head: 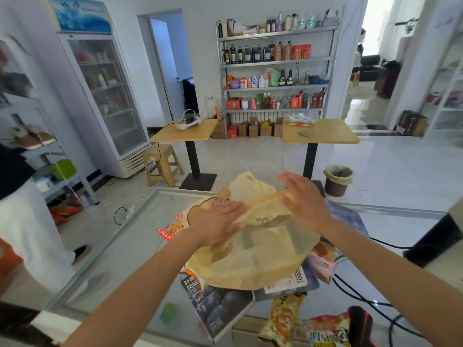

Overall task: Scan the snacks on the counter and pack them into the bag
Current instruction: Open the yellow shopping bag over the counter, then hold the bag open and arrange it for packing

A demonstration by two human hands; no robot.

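A tiled shop room holds a glass-fronted fridge (107, 101) with bottles on its racks, a metal shelf rack (275, 71) stocked with bottles and boxes, two wooden tables (185, 132) and a lined bin (338, 180); in front runs a glass counter (120, 259). At the counter's middle lies the yellow plastic bag (263, 259), thin, translucent and crumpled, atop dark printed sheets (218, 309); pale shapes show through it, but whether they are inside cannot be told. The left hand (218, 221) presses flat on it, fingers straight; the right hand (303, 196) rests spread on its upper fold, gripping nothing. Beside it lie a pink packet (323, 266), a yellow snack packet (283, 319) and a red packet (328, 326).
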